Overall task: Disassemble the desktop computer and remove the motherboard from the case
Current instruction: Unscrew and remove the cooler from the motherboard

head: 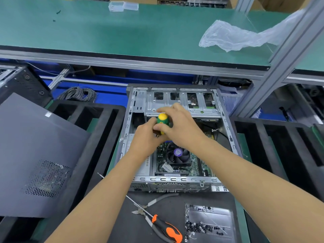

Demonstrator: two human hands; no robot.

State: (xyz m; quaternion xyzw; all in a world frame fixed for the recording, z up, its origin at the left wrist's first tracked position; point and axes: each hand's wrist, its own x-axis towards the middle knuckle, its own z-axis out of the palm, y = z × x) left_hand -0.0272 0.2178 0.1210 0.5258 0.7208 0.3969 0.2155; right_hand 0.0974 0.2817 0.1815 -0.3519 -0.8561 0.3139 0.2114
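Green bench (122, 32), unreadable fan sticker (178, 152)

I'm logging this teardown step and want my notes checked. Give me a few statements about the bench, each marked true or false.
1. Both hands are on the green and yellow screwdriver over the open case. True: the left hand and right hand both grip it.
2. The CPU fan has already been taken out. False: it sits on the motherboard inside the case.
3. The side panel lies left of the case. True.
4. The orange-handled screwdriver is inside the case. False: it lies on the mat in front, beside the pliers.
5. The screw tray holds nothing. False: it holds loose screws.
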